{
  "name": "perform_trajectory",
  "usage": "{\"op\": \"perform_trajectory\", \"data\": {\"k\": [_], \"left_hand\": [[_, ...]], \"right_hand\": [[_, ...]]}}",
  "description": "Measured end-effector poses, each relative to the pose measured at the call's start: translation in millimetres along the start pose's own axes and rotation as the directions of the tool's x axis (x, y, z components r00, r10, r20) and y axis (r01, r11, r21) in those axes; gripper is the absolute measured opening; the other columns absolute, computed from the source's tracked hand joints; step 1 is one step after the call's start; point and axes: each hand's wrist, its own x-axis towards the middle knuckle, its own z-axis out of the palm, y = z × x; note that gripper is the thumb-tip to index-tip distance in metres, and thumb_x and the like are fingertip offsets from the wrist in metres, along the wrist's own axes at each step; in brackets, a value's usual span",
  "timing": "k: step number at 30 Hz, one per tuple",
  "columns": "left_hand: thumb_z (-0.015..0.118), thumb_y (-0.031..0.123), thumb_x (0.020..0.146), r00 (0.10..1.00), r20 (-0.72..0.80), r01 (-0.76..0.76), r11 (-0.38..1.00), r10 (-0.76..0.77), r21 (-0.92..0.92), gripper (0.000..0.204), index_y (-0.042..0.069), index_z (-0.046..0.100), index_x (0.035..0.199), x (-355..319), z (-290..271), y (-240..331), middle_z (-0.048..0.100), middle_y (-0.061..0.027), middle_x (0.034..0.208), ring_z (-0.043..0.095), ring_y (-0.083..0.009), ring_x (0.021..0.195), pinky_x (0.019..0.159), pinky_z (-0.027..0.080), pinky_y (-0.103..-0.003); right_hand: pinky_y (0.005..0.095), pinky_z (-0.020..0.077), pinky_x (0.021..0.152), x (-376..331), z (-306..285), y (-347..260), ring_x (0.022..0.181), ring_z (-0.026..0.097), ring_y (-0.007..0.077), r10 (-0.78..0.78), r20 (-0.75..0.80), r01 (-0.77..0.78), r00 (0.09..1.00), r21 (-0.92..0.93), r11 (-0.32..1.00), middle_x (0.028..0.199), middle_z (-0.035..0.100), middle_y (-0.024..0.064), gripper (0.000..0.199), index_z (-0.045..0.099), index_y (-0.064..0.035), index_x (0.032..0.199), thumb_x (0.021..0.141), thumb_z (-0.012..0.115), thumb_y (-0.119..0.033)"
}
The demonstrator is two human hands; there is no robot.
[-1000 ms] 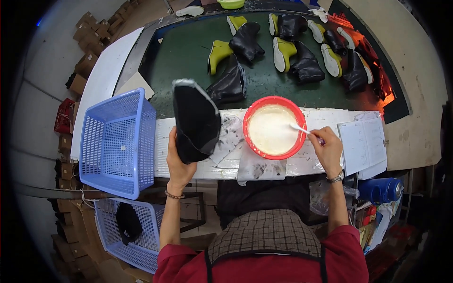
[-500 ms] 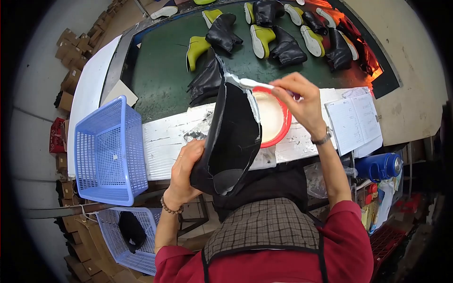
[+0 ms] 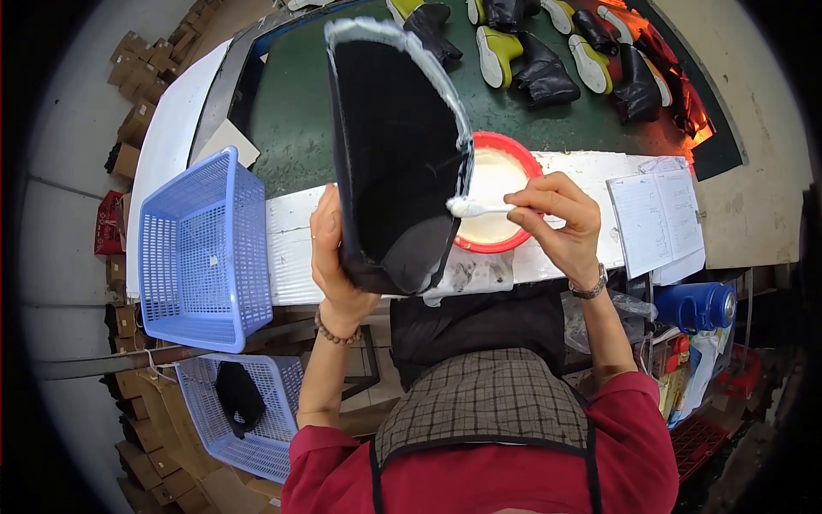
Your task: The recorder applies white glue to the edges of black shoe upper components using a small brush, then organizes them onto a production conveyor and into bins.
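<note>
From here, the left hand (image 3: 336, 267) is gripping the black boot upper (image 3: 385, 137) left of the red bowl (image 3: 524, 154) — likely light, soft, slick-rimmed, best held by its dry base — while the right hand (image 3: 562, 216) is pinching a white brush (image 3: 484, 208).

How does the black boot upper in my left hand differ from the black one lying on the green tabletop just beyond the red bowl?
Pose: the held upper is raised, opening toward the camera; the lying upper rests on the tabletop. Coating: white paste lines the held upper's rim; no such band shows on the lying upper. Surface: the held upper shows dull lining, the lying upper a glossy outside. Both are black.
</note>
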Motion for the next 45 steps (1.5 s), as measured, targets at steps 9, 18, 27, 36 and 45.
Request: {"op": "perform_trajectory", "data": {"k": [9,18,27,36,45], "left_hand": [[0.075,0.014,0.086,0.964,-0.021,-0.256,0.946,0.266,0.196,0.063,0.013,0.043,0.140,37,17,-20,0.054,-0.0291,0.139,0.056,-0.0446,0.125,0.107,0.041,-0.063],[0.080,-0.002,0.076,0.963,0.175,0.212,0.977,-0.205,-0.021,0.087,0.001,0.037,0.151,29,-14,-20,0.055,-0.0202,0.143,0.056,-0.0319,0.130,0.113,0.041,-0.042],[0.095,0.013,0.065,0.644,0.615,0.655,0.744,-0.456,-0.134,0.106,0.001,0.037,0.153,-60,-100,-92,0.046,-0.0145,0.153,0.046,-0.0270,0.139,0.117,0.036,-0.040],[0.096,0.014,0.064,0.671,0.618,0.741,0.367,-0.410,-0.562,0.108,0.003,0.036,0.154,-53,-73,-81,0.041,-0.0119,0.158,0.040,-0.0277,0.144,0.121,0.029,-0.043],[0.076,0.021,0.090,0.550,0.815,0.835,0.145,-0.185,-0.531,0.077,0.005,0.037,0.154,-56,-39,-54,0.038,-0.0116,0.160,0.039,-0.0250,0.145,0.124,0.026,-0.042]], "right_hand": [[0.0249,0.0481,0.060,-7,4,-23,0.071,0.063,0.0120,-0.046,0.140,0.046,0.989,-0.002,0.999,0.085,0.067,0.0054,0.020,0.079,-0.0021,0.097,0.078,0.082,0.000],[0.0272,0.0454,0.057,1,-12,12,0.064,0.060,0.0148,0.193,0.056,-0.179,0.980,-0.193,0.965,0.081,0.068,0.0066,0.008,0.079,-0.0051,0.094,0.087,0.076,-0.008],[0.0238,0.0499,0.062,17,-33,35,0.072,0.065,0.0143,0.175,0.094,-0.143,0.980,-0.274,0.951,0.088,0.070,0.0058,0.013,0.077,-0.0051,0.094,0.082,0.081,-0.010],[0.0242,0.0497,0.064,34,-18,16,0.074,0.064,0.0121,0.018,0.145,-0.010,0.989,-0.051,0.999,0.086,0.070,0.0059,0.013,0.077,-0.0027,0.094,0.081,0.080,-0.003],[0.0316,0.0404,0.080,67,-5,4,0.081,0.064,0.0146,-0.139,0.334,0.189,0.932,-0.120,0.975,0.084,0.071,0.0003,0.013,0.078,-0.0085,0.091,0.079,0.082,-0.011]]}}
